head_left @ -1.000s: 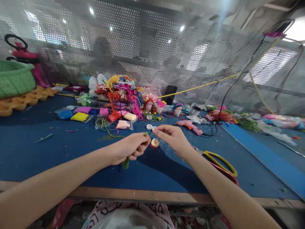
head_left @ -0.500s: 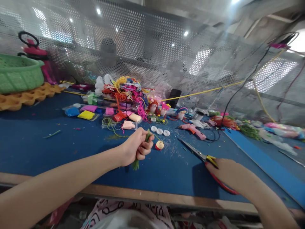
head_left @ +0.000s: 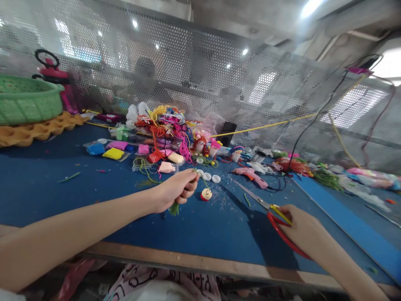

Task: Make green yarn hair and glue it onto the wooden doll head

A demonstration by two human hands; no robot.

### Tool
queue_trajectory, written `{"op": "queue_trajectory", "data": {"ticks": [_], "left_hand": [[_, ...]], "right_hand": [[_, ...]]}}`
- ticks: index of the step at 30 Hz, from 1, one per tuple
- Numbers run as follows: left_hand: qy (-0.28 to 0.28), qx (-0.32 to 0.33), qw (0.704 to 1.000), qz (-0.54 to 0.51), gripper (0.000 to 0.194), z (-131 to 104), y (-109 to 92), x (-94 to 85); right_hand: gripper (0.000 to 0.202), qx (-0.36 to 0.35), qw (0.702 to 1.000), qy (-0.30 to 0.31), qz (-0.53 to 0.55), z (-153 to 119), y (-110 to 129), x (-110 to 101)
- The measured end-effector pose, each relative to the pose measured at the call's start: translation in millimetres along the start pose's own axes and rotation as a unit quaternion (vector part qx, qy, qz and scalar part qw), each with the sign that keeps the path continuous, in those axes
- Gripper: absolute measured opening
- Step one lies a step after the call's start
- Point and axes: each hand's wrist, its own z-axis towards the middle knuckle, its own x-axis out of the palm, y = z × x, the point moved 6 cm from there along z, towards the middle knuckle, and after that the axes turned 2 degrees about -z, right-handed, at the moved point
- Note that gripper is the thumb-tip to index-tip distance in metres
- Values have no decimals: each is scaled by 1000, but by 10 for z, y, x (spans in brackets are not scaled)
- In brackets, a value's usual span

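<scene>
My left hand is closed around a bundle of green yarn, whose cut ends hang out below the fist. A small round doll head, cream with a red base, lies just right of it on the blue table. My right hand holds scissors with red and yellow handles; the blades point up and left above the table, and their shadow falls below. A short green strand lies near the blades. White caps sit in a row behind the doll head.
A pink glue gun with a black cord lies behind the scissors. Tangled yarn, clay packets and small dolls line the back. A green basket stands on an egg tray at left.
The scissors have lifted off the table a little, and their shadow has spread and separated from them. My left fist has turned slightly and shifted left in view, still gripping the green yarn.
</scene>
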Motion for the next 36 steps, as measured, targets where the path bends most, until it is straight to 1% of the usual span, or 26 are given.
{"op": "queue_trajectory", "data": {"ticks": [1, 2, 3, 5, 9, 13, 17, 21, 26, 29, 36], "left_hand": [[-8, 15, 1000, 20, 26, 7, 0, -33], [-17, 31, 999, 39, 27, 12, 4, -66], [-25, 50, 997, 54, 27, 14, 9, -98], [-41, 84, 994, 64, 27, 9, 26, -152], [-58, 128, 987, 73, 27, -42, 38, -171], [-77, 173, 977, 100, 27, -110, -8, -155], [-87, 186, 970, 131, 28, -136, 2, -179], [-99, 191, 966, 146, 28, -150, 9, -210], [-121, 186, 962, 157, 28, -177, -15, -211], [-116, 190, 962, 161, 27, -185, -20, -182], [-112, 178, 961, 181, 32, -190, -1, -164]], "right_hand": [[14, 8, 1000, -17, -12, -11, 41, -44], [19, 14, 999, -33, -23, -26, 92, -86], [26, 16, 998, -46, -29, -46, 153, -118], [38, 3, 998, -49, -25, -95, 308, -133], [44, -59, 998, 2, 21, -206, 668, -48], [47, -80, 995, 42, 40, -255, 964, -9], [46, -91, 993, 58, 44, -249, 1166, -4], [44, -114, 991, 45, 54, -248, 1261, -22], [45, -113, 992, 29, 53, -249, 1275, -58], [43, -118, 991, 23, 55, -254, 1297, -70], [43, -117, 990, 36, 64, -265, 1317, -53]]}}
